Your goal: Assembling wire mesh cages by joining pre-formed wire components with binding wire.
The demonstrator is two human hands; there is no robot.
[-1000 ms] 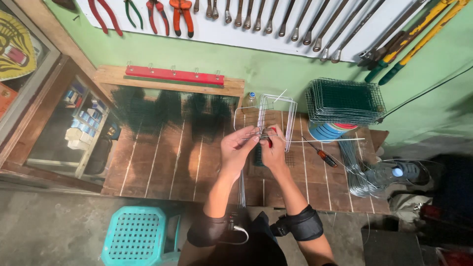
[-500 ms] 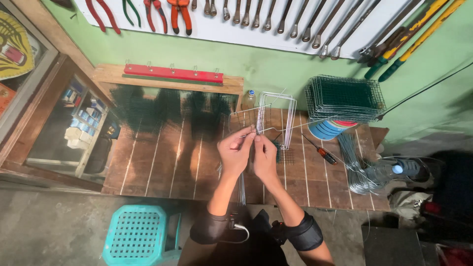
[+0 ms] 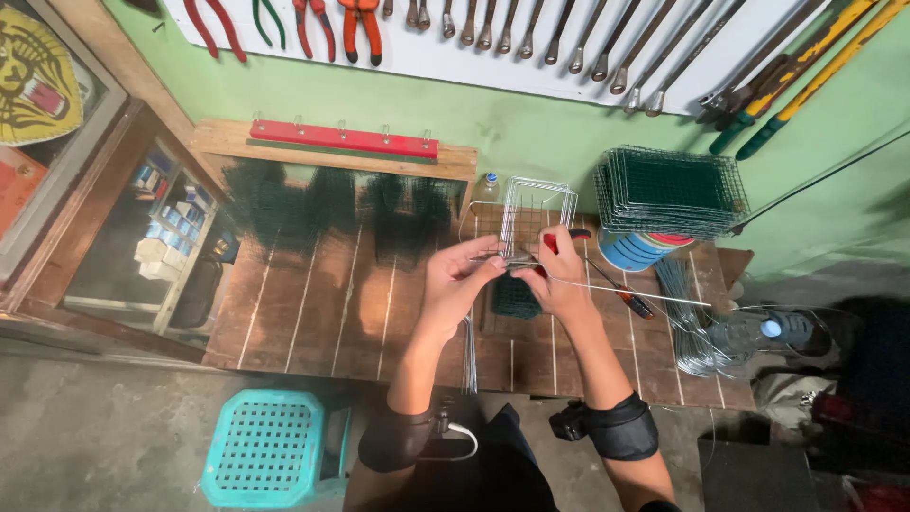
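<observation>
My left hand (image 3: 462,277) and my right hand (image 3: 557,273) meet over the brown tiled workbench (image 3: 313,313). Both pinch a thin metal wire (image 3: 645,292) that runs off to the right. The right hand also grips a red-handled tool (image 3: 551,243), mostly hidden by the fingers. Just behind the hands stands a small silver wire-mesh cage (image 3: 536,204). A folded dark green mesh piece (image 3: 515,299) lies under the hands. A bundle of straight wires (image 3: 469,356) hangs over the front edge of the bench.
A stack of green mesh panels (image 3: 669,190) rests on a blue and red tub (image 3: 633,252) at right. A screwdriver (image 3: 621,294), wire coils (image 3: 692,322), a turquoise stool (image 3: 268,446), pliers and wrenches on the wall (image 3: 531,33), and a red hook rail (image 3: 343,138) surround the bench.
Both hands have stayed together at the wire, shifting only slightly toward the cage. The camera has tilted a little.
</observation>
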